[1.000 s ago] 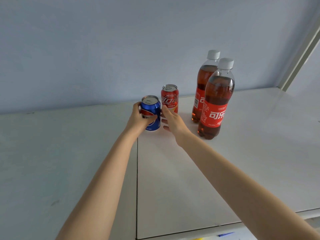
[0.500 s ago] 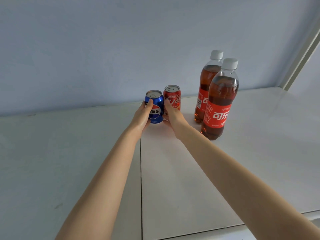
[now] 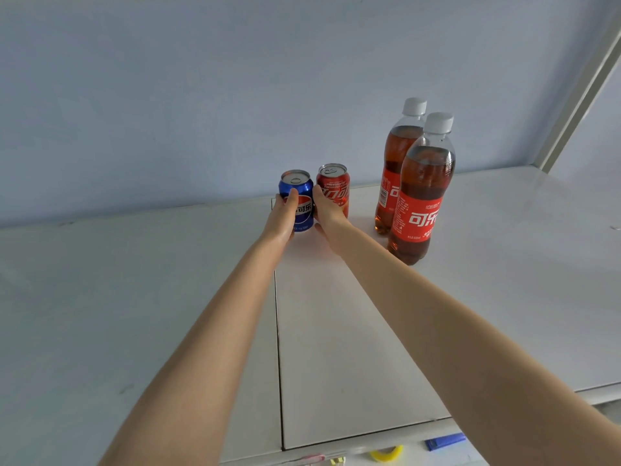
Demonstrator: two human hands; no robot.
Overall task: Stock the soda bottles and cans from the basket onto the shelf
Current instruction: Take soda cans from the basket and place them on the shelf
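A blue soda can (image 3: 303, 215) stands upright on the white shelf (image 3: 487, 280), close to the back wall. My left hand (image 3: 284, 218) grips it from the left, thumb across its front. A red soda can (image 3: 336, 185) stands right beside it. My right hand (image 3: 327, 210) lies between and in front of the two cans, fingers straight against the blue can's right side. Two cola bottles with red labels and white caps stand to the right, one bottle (image 3: 423, 203) in front of the other bottle (image 3: 398, 153). The basket is out of view.
A pale blue wall backs the shelf. A slanted white upright (image 3: 578, 89) rises at the far right. A seam (image 3: 277, 331) splits the shelf into two panels. Below the front edge lie a yellow item (image 3: 386, 454) and a blue item (image 3: 443, 442).
Both hands have moved the blue can back toward the wall; it now stands level with the red can instead of in front of it.
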